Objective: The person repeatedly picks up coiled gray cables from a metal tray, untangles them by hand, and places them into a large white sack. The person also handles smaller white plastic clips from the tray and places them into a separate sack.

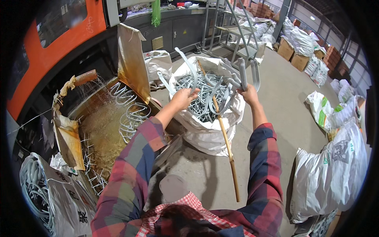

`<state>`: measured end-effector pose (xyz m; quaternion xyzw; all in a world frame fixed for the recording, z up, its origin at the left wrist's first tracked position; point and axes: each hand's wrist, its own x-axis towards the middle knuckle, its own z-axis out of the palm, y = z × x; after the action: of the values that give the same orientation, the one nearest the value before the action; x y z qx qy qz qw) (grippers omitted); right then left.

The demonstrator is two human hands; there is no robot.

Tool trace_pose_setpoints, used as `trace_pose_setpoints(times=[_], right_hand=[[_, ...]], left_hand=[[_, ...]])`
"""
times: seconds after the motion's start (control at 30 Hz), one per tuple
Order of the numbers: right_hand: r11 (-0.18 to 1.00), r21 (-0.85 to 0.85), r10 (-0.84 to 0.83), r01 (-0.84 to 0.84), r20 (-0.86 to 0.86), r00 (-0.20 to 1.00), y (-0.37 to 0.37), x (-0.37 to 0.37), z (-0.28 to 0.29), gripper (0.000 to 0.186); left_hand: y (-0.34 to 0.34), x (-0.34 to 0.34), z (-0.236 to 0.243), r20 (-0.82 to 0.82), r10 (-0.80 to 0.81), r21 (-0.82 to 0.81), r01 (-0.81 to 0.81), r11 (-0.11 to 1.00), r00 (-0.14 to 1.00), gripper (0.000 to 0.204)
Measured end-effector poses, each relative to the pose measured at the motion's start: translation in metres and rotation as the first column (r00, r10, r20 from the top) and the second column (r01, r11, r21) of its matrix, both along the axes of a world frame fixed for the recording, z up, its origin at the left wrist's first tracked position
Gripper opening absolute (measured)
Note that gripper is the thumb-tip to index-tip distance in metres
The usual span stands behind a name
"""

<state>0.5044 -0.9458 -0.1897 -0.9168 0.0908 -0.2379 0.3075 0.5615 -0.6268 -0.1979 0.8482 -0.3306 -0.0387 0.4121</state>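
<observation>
My left hand is closed around a curved grey plastic piece, whose arms rise on the far side of my fingers. My right hand grips a bunch of similar curved grey plastic pieces, some pointing up and others hanging toward the sack. Both hands are over a large open white woven sack, filled with a tangle of thin grey plastic scraps. A long wooden stick leans out of the sack toward me, its lower end near the floor.
On the left, water pours from a pipe into a murky tank holding looped grey parts, beside an orange machine. A sack of grey pieces stands lower left. Full white sacks lie right; a metal step frame stands behind.
</observation>
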Motion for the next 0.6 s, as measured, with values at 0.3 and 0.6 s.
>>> trace_pose_setpoints(times=[0.3,0.6], right_hand=[[0.87,0.376,0.145,-0.32,0.424,0.894,0.009,-0.047,0.0,0.017],[0.823,-0.043,0.471,-0.566,0.607,0.64,0.169,-0.148,0.011,0.021]], left_hand=[[0.032,-0.093,0.016,0.414,-0.032,-0.082,0.072,0.994,0.91,0.019],[0.061,-0.171,0.032,0.83,-0.131,0.064,0.142,0.988,0.542,0.037]])
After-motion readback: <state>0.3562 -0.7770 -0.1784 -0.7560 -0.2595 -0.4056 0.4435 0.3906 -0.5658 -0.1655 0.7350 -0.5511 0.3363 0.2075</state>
